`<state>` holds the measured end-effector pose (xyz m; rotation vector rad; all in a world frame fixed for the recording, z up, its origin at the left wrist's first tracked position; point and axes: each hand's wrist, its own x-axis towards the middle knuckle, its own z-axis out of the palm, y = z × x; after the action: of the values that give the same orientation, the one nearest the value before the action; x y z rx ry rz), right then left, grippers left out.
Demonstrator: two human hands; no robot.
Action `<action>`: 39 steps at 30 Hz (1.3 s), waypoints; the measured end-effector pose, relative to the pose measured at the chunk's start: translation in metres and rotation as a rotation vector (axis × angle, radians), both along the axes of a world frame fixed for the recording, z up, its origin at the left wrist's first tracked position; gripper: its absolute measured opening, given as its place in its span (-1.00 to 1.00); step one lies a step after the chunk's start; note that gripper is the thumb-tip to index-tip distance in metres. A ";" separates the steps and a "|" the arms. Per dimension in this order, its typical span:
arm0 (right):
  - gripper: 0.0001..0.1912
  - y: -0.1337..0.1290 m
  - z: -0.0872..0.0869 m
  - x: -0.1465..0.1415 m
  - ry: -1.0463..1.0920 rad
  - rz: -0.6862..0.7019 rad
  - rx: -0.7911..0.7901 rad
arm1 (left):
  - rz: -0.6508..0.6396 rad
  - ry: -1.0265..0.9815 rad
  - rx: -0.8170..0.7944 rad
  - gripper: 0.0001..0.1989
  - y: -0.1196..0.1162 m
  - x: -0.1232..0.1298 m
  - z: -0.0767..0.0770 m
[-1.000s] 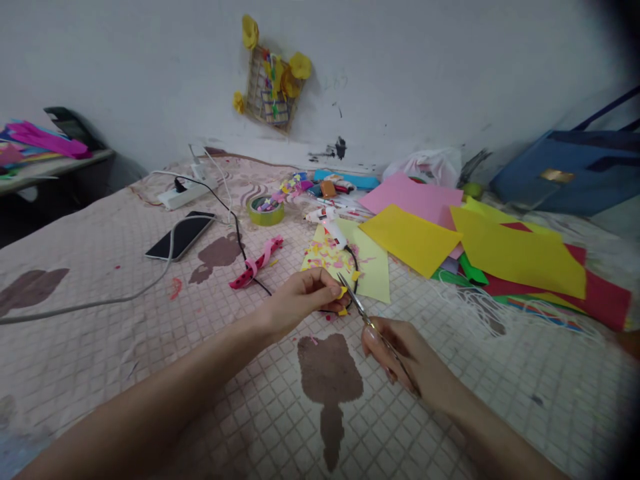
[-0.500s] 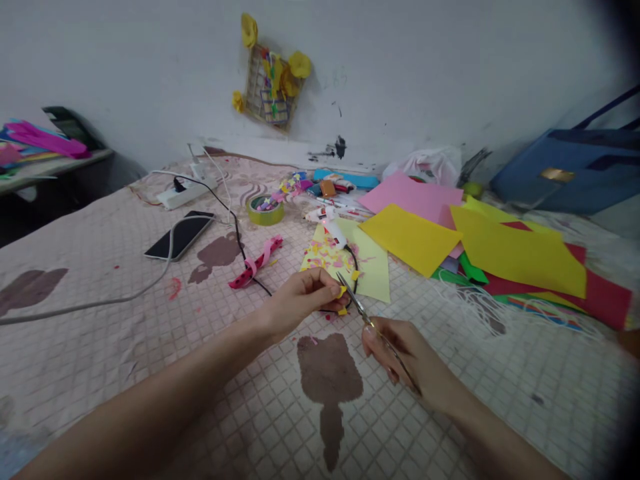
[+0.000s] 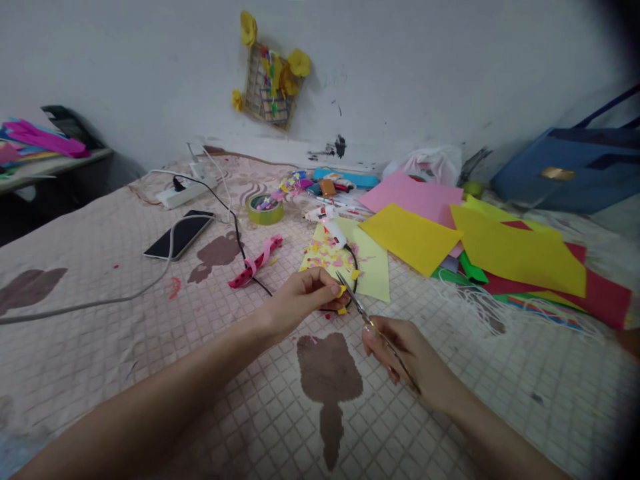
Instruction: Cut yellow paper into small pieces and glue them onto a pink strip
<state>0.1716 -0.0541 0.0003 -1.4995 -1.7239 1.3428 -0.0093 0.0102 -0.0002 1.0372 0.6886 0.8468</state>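
Note:
Between the thumb and fingers of my left hand [image 3: 314,291] is a small yellow paper piece [image 3: 342,291]. My right hand [image 3: 393,347] is closed around a pair of scissors [image 3: 364,313], whose blades point up and left, close beside the yellow piece. Whether the blades touch the paper I cannot tell. Just beyond my hands, a pale yellow sheet [image 3: 376,270] carries many tiny pink and yellow paper scraps [image 3: 320,257]. A white glue gun [image 3: 334,232] lies across that sheet, its black cord running down near the scissor tips.
Left of my hands lie a pink decorated strip [image 3: 256,261] and a phone [image 3: 180,235]. A roll of tape [image 3: 265,212] and a power strip [image 3: 187,191] sit farther back. Yellow sheets [image 3: 410,239], white string [image 3: 483,308] and a blue bag [image 3: 570,170] are on the right.

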 end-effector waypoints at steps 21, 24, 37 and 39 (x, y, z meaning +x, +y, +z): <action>-0.47 0.010 -0.006 0.001 0.161 -0.165 -0.085 | 0.123 0.112 0.102 -0.81 0.024 -0.018 0.000; -0.46 0.012 -0.007 0.003 0.167 -0.165 -0.047 | 0.193 0.314 0.234 -0.82 0.039 -0.029 -0.003; -0.48 0.016 -0.018 0.003 0.215 -0.148 -0.072 | 0.208 0.886 0.705 -0.85 0.057 -0.041 -0.024; -0.48 0.016 -0.019 0.003 0.216 -0.142 -0.074 | 0.211 0.893 0.711 -0.85 0.059 -0.041 -0.026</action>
<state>0.1749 -0.0377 -0.0191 -1.4291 -1.4221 1.4492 -0.0499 0.0688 -0.0262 2.0625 1.3045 0.8049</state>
